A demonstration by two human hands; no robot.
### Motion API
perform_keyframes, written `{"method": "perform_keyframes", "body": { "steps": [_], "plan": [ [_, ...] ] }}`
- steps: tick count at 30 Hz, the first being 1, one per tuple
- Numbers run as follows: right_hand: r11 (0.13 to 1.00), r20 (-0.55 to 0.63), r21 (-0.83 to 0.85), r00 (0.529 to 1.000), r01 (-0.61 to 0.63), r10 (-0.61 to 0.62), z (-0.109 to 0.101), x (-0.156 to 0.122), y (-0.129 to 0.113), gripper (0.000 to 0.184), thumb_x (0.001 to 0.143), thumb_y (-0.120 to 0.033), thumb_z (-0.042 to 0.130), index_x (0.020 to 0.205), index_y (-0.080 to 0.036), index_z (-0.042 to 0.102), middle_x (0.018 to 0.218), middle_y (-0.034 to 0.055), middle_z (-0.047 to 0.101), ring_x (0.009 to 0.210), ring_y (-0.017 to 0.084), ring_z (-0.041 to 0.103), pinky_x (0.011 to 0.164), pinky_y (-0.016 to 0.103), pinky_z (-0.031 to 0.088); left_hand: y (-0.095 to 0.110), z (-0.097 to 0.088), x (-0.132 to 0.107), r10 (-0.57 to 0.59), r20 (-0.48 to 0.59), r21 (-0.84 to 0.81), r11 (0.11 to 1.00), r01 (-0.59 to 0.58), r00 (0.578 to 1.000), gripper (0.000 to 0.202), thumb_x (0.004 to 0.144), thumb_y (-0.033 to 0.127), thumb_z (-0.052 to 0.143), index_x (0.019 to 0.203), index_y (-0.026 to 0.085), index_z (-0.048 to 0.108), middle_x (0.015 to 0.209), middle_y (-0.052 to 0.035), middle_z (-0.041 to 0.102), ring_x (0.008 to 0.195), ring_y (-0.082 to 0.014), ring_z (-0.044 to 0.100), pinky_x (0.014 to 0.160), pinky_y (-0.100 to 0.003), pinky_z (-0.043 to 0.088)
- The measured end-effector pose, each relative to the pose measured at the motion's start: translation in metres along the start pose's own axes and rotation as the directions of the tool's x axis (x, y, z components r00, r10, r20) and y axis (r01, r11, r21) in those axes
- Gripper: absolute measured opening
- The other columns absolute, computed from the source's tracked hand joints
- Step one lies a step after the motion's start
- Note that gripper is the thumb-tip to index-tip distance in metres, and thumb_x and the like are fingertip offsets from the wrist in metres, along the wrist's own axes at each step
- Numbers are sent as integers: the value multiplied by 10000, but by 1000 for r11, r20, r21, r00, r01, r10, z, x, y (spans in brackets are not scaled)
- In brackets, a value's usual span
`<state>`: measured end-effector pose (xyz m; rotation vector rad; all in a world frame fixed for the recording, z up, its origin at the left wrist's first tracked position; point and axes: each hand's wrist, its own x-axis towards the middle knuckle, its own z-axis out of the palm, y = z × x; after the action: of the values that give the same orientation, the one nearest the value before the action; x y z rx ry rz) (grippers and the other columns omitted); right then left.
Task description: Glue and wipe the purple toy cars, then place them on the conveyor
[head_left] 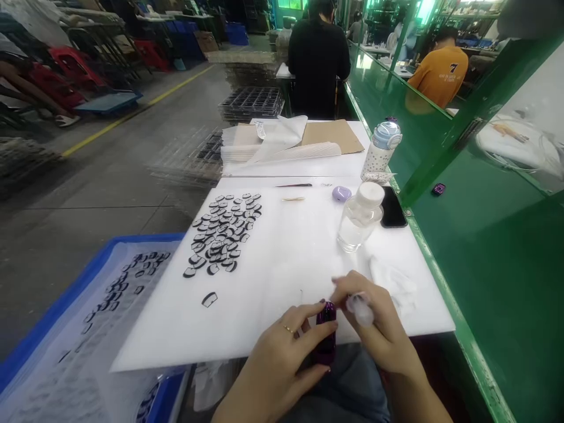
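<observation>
My left hand (282,358) is closed around a small glossy dark-purple case (326,338), held upright at the table's front edge. Fingers of my right hand (383,329) wrap a translucent plastic tube, like a syringe (362,309), whose blunt end faces me. Its far end is hidden by the fingers, which are close to the top of the case; I cannot tell whether they touch it. On the white table (282,264), a single black-edged curved piece (210,299) lies left of my hands, in front of a spread of similar pieces (222,235).
A capped clear bottle (360,217), a black phone (392,208), a lilac oval object (341,194) and a dotted drink bottle (379,150) stand or lie at right. A blue-rimmed tray (83,282) sits lower left. The green conveyor (484,264) runs along the right; a person (319,59) sits ahead.
</observation>
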<state>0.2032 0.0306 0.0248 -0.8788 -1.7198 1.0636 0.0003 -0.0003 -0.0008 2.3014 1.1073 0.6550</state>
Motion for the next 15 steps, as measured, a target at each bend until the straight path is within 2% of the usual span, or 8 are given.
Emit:
{"method": "perform_keyframes", "body": {
  "steps": [1, 2, 3, 5, 7, 11, 15],
  "plan": [
    [998, -52, 67, 999, -8, 12, 1, -4, 0, 124, 975, -229, 468, 1029, -260, 576, 853, 21, 598, 743, 172, 577, 741, 358, 498, 0, 1, 0, -2, -15, -6, 1000, 2, 1000, 588, 728, 100, 752, 1263, 287, 595, 1270, -80, 618, 896, -195, 662, 756, -338, 630],
    [993, -105, 120, 994, -4, 16, 2, -8, 1, 47, 957, -275, 523, 940, -252, 560, 775, 9, 538, 658, 161, 510, 608, 321, 432, -1, 2, 0, -6, -29, -12, 1000, 6, 1000, 603, 719, 96, 759, 1265, 292, 593, 1270, -78, 616, 877, -188, 658, 744, -334, 629],
    [988, -152, 152, 988, 21, 3, 3, -12, 2, 126, 938, -315, 564, 846, -241, 520, 709, -4, 473, 608, 152, 450, 543, 306, 350, -1, 2, 0, -5, -44, -17, 1000, 5, 999, 620, 706, 94, 769, 1265, 296, 592, 1267, -76, 615, 864, -184, 656, 732, -331, 628],
    [981, -226, 169, 972, 99, -59, 4, -19, 7, 322, 927, -363, 585, 707, -220, 397, 609, -26, 346, 553, 138, 353, 532, 309, 244, -1, 4, 0, -1, -67, -21, 1000, -1, 998, 635, 686, 92, 788, 1256, 296, 596, 1254, -73, 616, 848, -180, 654, 709, -325, 625],
    [981, -266, 163, 962, 104, -57, 4, -28, 13, 408, 948, -371, 549, 652, -207, 321, 565, -32, 284, 531, 131, 310, 541, 316, 204, -2, 5, 1, 6, -81, -14, 1000, -8, 997, 630, 675, 98, 801, 1242, 289, 602, 1234, -73, 620, 840, -181, 656, 692, -321, 621],
    [973, -307, 209, 939, -92, 155, 8, -44, 26, 425, 968, -339, 521, 622, -204, 314, 566, -28, 298, 520, 121, 290, 512, 302, 191, -1, 6, 2, 10, -101, -4, 1000, -11, 995, 646, 650, 100, 815, 1230, 290, 602, 1196, -65, 624, 793, -166, 652, 659, -308, 613],
    [952, -229, 164, 929, -258, 291, 12, -48, 32, 420, 959, -352, 551, 622, -197, 355, 566, -41, 294, 519, 105, 276, 489, 276, 202, 0, 7, 2, 17, -121, -7, 1000, -18, 992, 654, 619, 88, 819, 1204, 292, 609, 1161, -52, 627, 761, -158, 648, 650, -312, 610]
  ]
}}
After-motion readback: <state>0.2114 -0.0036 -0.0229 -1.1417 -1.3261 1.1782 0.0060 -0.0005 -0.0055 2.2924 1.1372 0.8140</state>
